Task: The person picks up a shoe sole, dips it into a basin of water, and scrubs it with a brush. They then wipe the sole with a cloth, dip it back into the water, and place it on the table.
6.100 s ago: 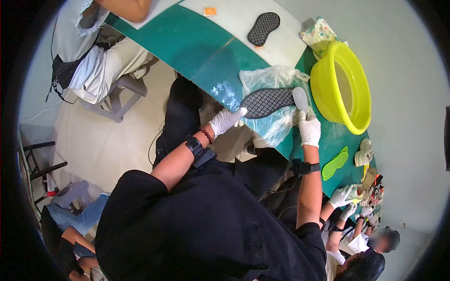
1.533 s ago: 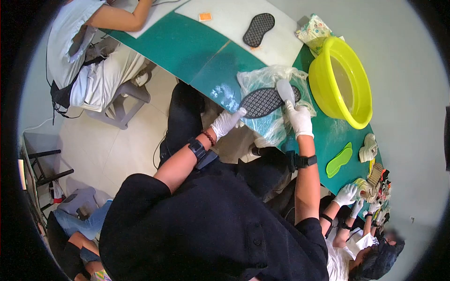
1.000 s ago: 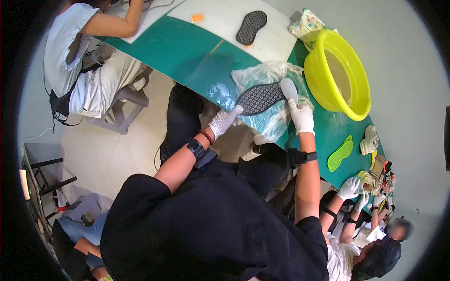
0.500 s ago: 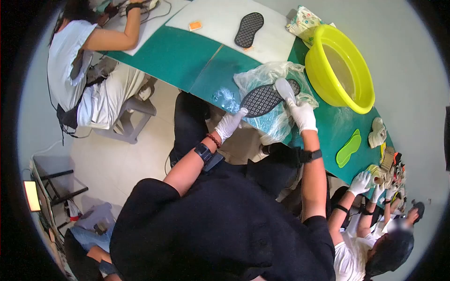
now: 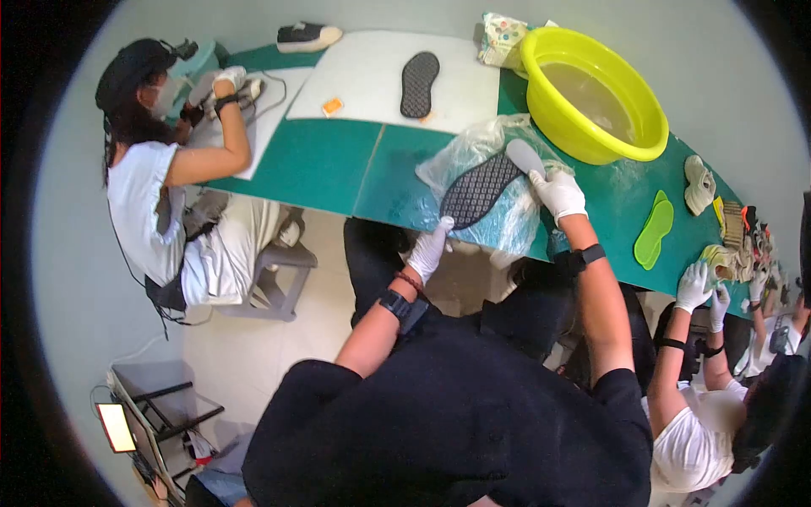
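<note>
A black shoe sole [image 5: 480, 193] with a diamond-patterned tread lies slanted over crumpled clear plastic [image 5: 439, 160] at the table's near edge. My left hand [image 5: 429, 249], in a white glove, pinches the sole's near-left end with thumb on top. In my gloved right hand [image 5: 560, 194] is a white oval-headed tool [image 5: 525, 157], its rounded end over the sole's far-right end. Whether the tool has bristles underneath is hidden. A second black sole [image 5: 419, 84] rests farther back on a white board.
A yellow-green basin [image 5: 532, 76] of cloudy water stands behind right, beside a packet [image 5: 503, 40]. Green insoles [image 5: 653, 232] and a pale shoe [image 5: 699, 184] lie to the right. An orange-and-white block [image 5: 333, 107] sits on the white board [image 5: 363, 63]. Co-workers sit at both sides.
The tool has slid off the sole's middle-right toward its far-right tip, and more tread shows. My left hand keeps its hold at the near end. The whole view has shifted.
</note>
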Demonstrator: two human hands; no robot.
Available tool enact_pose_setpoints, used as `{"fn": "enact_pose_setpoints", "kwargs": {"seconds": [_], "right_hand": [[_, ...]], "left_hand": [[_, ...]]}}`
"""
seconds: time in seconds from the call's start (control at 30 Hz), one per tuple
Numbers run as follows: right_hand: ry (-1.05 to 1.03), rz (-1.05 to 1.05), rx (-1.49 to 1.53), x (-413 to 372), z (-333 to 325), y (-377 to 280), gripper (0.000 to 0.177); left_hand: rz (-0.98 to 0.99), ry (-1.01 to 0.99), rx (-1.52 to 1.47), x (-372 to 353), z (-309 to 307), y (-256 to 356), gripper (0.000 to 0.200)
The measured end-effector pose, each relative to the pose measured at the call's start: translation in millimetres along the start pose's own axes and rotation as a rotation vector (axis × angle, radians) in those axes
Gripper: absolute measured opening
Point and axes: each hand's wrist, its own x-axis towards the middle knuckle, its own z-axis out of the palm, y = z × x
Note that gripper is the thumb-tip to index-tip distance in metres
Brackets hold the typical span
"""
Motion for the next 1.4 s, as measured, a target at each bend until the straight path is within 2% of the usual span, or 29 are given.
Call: {"fn": "enact_pose_setpoints", "kwargs": {"seconds": [0.07,0.13,0.2,0.33,0.37,0.47,0.53,0.63,0.67,0.73,0.8,0.9,0.97,1.0,1.03,1.07,1.13,1.17,1.27,1.37,1.4], "right_hand": [[-0.039,-0.101,-0.089,-7.9,-3.1,-11.5,0.057],[-0.154,-0.172,0.054,-42.4,-16.5,-41.1,0.056],[-0.304,-0.275,0.117,-66.9,-15.3,-59.4,0.056],[-0.609,-0.203,0.191,-82.8,12.0,-66.1,0.054],[-0.561,-0.189,0.204,-80.2,14.5,-60.1,0.055],[-0.426,-0.121,0.201,-49.3,7.5,-37.3,0.057],[-0.209,0.016,0.118,-19.9,-9.1,-30.4,0.06],[-0.025,-0.01,0.083,-18.1,-12.7,-31.9,0.058],[-0.039,-0.046,0.036,-27.9,-11.7,-36.7,0.056],[-0.227,-0.141,0.032,-53.0,-13.3,-54.8,0.056],[-0.332,-0.227,0.1,-79.7,12.4,-65.5,0.058],[-0.357,-0.233,0.134,-100.8,15.2,-64.3,0.059],[-0.111,-0.162,0.126,-79.7,8.9,-45.9,0.057],[0.058,-0.077,0.048,-52.0,25.6,-21.2,0.057],[0.117,-0.031,0.052,-33.0,14.7,-7.9,0.058],[0.136,0.05,0.07,-18.2,10.0,-0.3,0.057],[0.066,-0.004,0.053,-22.4,-0.1,-14.3,0.057],[-0.041,-0.029,0.086,-32.4,-4.0,-26.4,0.054],[-0.295,-0.163,0.154,-69.2,-9.3,-60.6,0.055],[-0.424,-0.182,0.208,-75.0,10.0,-60.4,0.059],[-0.377,-0.154,0.208,-69.0,11.1,-52.2,0.06]], "left_hand": [[-0.075,-0.022,0.136,-0.7,-2.7,3.7,0.046],[-0.007,0.042,0.006,0.7,2.7,-6.1,0.049],[-0.023,-0.005,0.053,1.3,0.5,-4.3,0.049],[-0.022,-0.126,0.002,8.0,-7.1,-9.4,0.046],[0.048,-0.05,-0.137,9.6,0.4,-12.5,0.039],[-0.087,0.041,-0.143,10.8,1.6,-15.7,0.037],[-0.062,0.041,-0.161,5.5,4.1,-7.8,0.035],[-0.083,0.019,-0.118,4.3,3.2,-1.6,0.034],[-0.082,0.017,-0.11,4.1,2.3,-1.6,0.033],[-0.082,0.006,-0.094,5.2,2.1,-4.2,0.033],[-0.027,-0.005,-0.132,11.3,2.0,-18.2,0.034],[0.028,-0.014,-0.143,8.3,2.7,-16.8,0.037],[-0.071,-0.042,-0.056,6.0,-1.8,-1.4,0.036],[-0.123,-0.057,-0.013,4.4,-3.1,2.2,0.036],[-0.018,-0.033,-0.109,8.1,1.5,-6.0,0.036],[-0.029,-0.035,-0.103,5.9,1.4,-6.3,0.036],[-0.038,-0.036,-0.095,5.6,1.7,1.7,0.036],[-0.098,-0.039,-0.049,1.9,0.7,6.5,0.035],[-0.089,-0.038,-0.075,9.2,-1.0,-10.8,0.034],[-0.039,-0.067,-0.1,14.0,-2.8,-17.8,0.035],[-0.009,-0.046,-0.101,11.5,-0.3,-11.5,0.035]]}}
